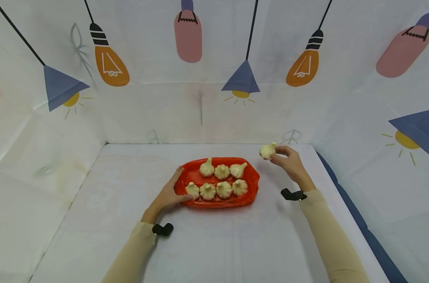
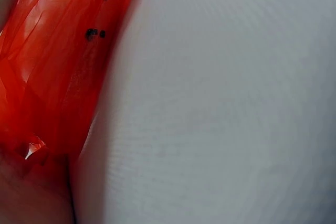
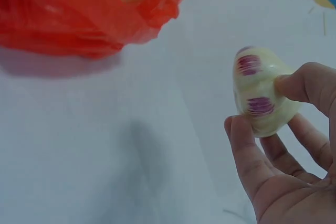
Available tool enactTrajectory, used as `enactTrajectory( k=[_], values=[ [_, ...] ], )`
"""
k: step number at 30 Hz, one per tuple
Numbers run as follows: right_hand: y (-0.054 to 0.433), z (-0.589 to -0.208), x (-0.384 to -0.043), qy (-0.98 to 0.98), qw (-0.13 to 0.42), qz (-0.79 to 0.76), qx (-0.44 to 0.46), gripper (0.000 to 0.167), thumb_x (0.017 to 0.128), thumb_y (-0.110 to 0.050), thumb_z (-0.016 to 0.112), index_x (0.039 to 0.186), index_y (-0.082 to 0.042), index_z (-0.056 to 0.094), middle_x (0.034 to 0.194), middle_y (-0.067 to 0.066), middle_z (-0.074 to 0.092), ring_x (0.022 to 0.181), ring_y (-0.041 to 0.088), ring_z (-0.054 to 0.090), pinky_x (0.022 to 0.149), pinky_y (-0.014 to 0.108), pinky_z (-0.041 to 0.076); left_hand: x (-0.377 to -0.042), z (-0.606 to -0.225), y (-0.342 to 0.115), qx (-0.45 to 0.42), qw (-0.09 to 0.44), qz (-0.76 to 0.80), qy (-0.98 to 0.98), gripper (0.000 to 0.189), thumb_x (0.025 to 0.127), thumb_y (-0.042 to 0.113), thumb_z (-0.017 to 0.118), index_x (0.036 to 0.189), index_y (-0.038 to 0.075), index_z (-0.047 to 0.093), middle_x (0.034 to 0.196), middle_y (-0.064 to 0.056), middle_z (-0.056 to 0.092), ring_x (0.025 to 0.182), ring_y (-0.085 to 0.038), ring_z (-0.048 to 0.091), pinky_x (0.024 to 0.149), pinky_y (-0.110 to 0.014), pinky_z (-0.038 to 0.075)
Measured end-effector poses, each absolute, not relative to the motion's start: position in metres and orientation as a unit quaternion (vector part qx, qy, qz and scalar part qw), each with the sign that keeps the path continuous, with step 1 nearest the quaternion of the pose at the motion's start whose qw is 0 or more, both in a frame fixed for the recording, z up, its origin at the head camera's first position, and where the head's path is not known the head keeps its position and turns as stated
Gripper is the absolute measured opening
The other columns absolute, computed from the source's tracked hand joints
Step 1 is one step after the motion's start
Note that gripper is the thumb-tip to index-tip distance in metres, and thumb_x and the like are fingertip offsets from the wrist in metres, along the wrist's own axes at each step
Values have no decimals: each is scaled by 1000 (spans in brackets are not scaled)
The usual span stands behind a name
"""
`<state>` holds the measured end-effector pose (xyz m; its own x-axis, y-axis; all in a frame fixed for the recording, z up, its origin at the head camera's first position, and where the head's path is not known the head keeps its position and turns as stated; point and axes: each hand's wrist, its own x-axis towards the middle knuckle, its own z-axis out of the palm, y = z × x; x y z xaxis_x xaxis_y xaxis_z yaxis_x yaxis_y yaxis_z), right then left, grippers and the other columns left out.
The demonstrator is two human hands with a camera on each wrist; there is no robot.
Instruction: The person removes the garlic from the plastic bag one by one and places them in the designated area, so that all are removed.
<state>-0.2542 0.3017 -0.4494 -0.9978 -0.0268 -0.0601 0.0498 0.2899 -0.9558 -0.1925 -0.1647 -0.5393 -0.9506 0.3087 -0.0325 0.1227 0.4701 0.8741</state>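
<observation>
Held the left end of the red tray [image 1: 251,196] with the left hand [image 1: 169,195], thumb over the near rim, fingers round the left wall. Saw four near-row bulbs [image 1: 208,192] inside and, beyond them, three far-row bulbs [image 1: 222,171] with bare space at their left. Pinched another garlic bulb [image 1: 267,151] between thumb and fingers of the right hand [image 1: 288,160], clear of the tabletop [image 1: 200,243], far and right of the tray. Probably called for a light pinch on the smooth body, firm left-hand pressure against sliding, and ample height over the right rim.
</observation>
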Motion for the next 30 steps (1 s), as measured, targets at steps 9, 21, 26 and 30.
enactTrajectory(
  k=[9,21,26,30],
  values=[
    [319,-470,-244,808,25,-588,15,57,99,-19,69,143,10,46,146,29,45,90,-1,66,88,18,58,-195,-539,-164,133,84,510,846,111,82,45,84,167,19,18,175,-3,6,161,-34,9,125,-64,19],
    [325,-499,-236,846,49,-529,41,56,98,-25,70,142,5,51,147,27,49,124,26,55,83,8,51,-192,-542,-165,130,90,514,843,111,83,43,85,167,19,17,175,-4,5,161,-35,9,124,-64,19],
    [323,-505,-235,853,38,-520,33,53,97,-23,73,139,3,55,145,26,53,124,30,56,83,9,50,-191,-541,-165,127,91,512,844,111,82,44,85,167,19,18,175,-2,5,161,-33,9,125,-63,17],
    [322,-507,-236,857,25,-514,18,52,96,-22,73,139,3,57,144,27,55,114,24,64,82,10,50,-191,-542,-165,126,90,512,845,111,82,46,85,167,21,17,175,-1,5,161,-33,9,125,-64,18]
  ],
)
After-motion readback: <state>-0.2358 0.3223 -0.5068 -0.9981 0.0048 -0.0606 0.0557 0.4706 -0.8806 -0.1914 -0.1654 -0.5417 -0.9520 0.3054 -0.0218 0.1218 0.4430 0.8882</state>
